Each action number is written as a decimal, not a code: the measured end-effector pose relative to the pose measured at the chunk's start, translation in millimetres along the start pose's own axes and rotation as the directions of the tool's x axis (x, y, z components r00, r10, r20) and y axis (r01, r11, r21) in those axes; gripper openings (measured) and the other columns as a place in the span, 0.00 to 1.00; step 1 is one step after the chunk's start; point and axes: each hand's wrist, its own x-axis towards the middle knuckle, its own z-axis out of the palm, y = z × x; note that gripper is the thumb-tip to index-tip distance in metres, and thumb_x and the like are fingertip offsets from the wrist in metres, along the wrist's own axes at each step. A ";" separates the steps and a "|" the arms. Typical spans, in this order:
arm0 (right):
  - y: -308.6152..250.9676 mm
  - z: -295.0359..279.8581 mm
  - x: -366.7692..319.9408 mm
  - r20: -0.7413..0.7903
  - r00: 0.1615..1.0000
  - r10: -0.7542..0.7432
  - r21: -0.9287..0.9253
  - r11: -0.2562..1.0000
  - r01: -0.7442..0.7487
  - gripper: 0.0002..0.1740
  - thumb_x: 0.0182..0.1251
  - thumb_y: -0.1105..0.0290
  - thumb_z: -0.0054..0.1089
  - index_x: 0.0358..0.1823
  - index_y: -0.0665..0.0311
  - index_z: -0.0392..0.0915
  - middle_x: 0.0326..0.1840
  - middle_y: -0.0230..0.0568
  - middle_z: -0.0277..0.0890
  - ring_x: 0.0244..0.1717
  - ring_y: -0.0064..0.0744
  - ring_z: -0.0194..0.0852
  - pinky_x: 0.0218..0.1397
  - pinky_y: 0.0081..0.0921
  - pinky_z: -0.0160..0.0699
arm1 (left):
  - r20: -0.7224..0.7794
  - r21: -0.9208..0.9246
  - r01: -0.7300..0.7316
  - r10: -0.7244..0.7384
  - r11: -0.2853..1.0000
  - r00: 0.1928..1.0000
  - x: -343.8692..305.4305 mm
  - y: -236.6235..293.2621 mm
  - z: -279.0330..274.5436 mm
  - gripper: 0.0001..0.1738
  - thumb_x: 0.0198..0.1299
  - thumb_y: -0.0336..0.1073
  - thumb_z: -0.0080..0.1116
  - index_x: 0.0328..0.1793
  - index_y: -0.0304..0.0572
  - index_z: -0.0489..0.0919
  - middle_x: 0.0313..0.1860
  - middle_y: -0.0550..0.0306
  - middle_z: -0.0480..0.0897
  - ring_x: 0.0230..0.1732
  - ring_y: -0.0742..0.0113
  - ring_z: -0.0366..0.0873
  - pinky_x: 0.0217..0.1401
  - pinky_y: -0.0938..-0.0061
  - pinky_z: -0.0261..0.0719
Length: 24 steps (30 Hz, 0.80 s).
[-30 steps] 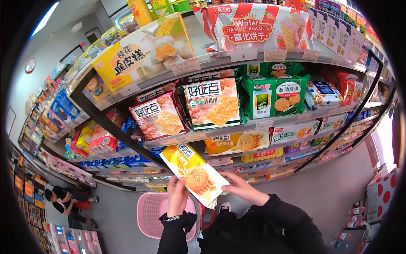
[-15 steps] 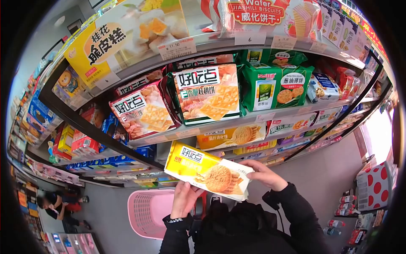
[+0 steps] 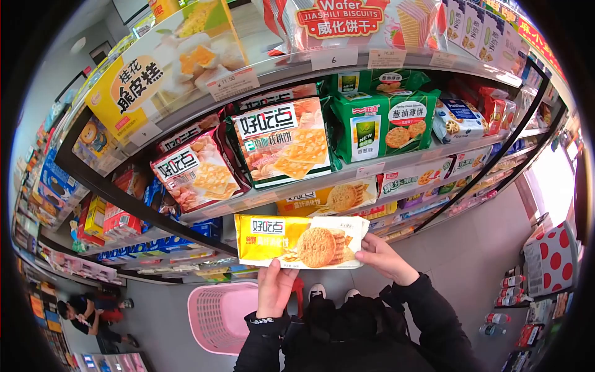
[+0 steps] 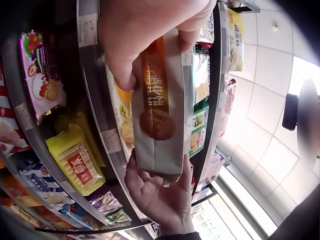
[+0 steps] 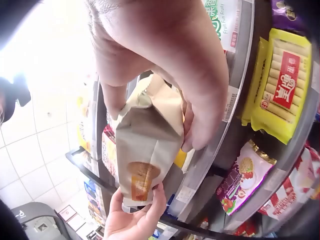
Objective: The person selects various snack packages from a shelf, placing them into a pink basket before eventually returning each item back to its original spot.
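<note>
A yellow and white pack of biscuits (image 3: 291, 243), with round biscuits printed on its face, lies level between my two hands in the head view. My left hand (image 3: 274, 290) grips its lower left part, thumb on the near edge. At the other end, my right hand (image 3: 387, 259) holds the right corner with the thumb in front. The left wrist view shows a narrow side of the biscuit pack (image 4: 159, 107) with fingers and thumb on opposite sides. Folded end wrap of the biscuit pack (image 5: 150, 125) faces the right wrist camera.
Ahead stands a shelf with green cracker packs (image 3: 387, 124), walnut biscuit packs (image 3: 282, 146) and a similar yellow biscuit pack (image 3: 331, 197). A pink basket (image 3: 214, 316) is on the floor at left. A person (image 3: 90, 319) sits farther back; bottles (image 3: 496, 325) stand at right.
The biscuit pack has swung from a steep slant to level, its printed front facing up at the head camera. Both hands still hold it. The shelf has shifted in the head view.
</note>
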 end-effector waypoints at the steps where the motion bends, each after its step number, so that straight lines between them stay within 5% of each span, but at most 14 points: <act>1: 1.9 -0.5 -1.2 -0.025 1.000 0.018 -0.035 0.999 -0.019 0.32 0.55 0.71 0.57 0.59 0.69 0.53 0.56 0.42 0.62 0.56 0.27 0.60 0.58 0.23 0.58 | 0.026 0.008 0.005 -0.005 1.000 1.000 0.4 -2.8 -0.3 0.24 0.56 0.35 0.52 0.58 0.40 0.62 0.55 0.53 0.68 0.57 0.59 0.65 0.60 0.60 0.63; 6: -0.5 -9.4 -9.9 -0.053 0.998 0.044 0.024 0.999 -0.043 0.30 0.54 0.73 0.57 0.57 0.71 0.57 0.56 0.43 0.63 0.56 0.27 0.60 0.58 0.23 0.58 | 0.123 0.073 0.029 -0.037 0.997 0.992 -7.9 -3.4 -7.9 0.33 0.51 0.46 0.57 0.60 0.42 0.59 0.59 0.53 0.64 0.58 0.57 0.64 0.61 0.59 0.61; 8: -0.3 -11.4 -12.4 -0.090 0.994 0.063 0.063 0.996 -0.058 0.29 0.53 0.74 0.56 0.56 0.73 0.58 0.54 0.43 0.64 0.55 0.27 0.61 0.58 0.22 0.59 | 0.104 -0.031 0.011 -0.007 0.999 0.995 -13.6 1.3 -21.8 0.35 0.51 0.50 0.56 0.61 0.41 0.59 0.59 0.53 0.65 0.58 0.57 0.63 0.61 0.59 0.60; 13: 10.0 -5.9 -7.2 -0.021 0.986 0.166 -0.019 0.986 -0.167 0.28 0.53 0.74 0.57 0.55 0.73 0.59 0.54 0.43 0.65 0.54 0.26 0.63 0.57 0.21 0.60 | 0.055 0.175 -0.062 0.053 0.983 0.997 -38.9 24.5 -57.4 0.34 0.51 0.47 0.57 0.58 0.32 0.60 0.55 0.50 0.68 0.56 0.59 0.65 0.60 0.61 0.61; 20: 59.6 26.8 24.4 0.162 0.921 0.355 -0.284 0.910 -0.301 0.29 0.54 0.65 0.60 0.53 0.73 0.61 0.49 0.42 0.66 0.51 0.26 0.64 0.53 0.20 0.62 | -0.184 0.165 0.099 -0.068 0.981 0.980 -104.6 45.0 -131.4 0.27 0.52 0.36 0.55 0.56 0.30 0.63 0.54 0.48 0.70 0.55 0.59 0.67 0.60 0.66 0.63; 24: 88.0 61.0 46.0 0.266 0.821 0.505 -0.486 0.806 -0.338 0.33 0.53 0.56 0.60 0.52 0.73 0.61 0.50 0.46 0.65 0.50 0.29 0.65 0.51 0.21 0.65 | -0.312 0.206 0.115 -0.046 0.972 0.949 -156.7 47.1 -198.9 0.30 0.51 0.41 0.55 0.58 0.33 0.61 0.53 0.48 0.70 0.54 0.56 0.69 0.57 0.62 0.65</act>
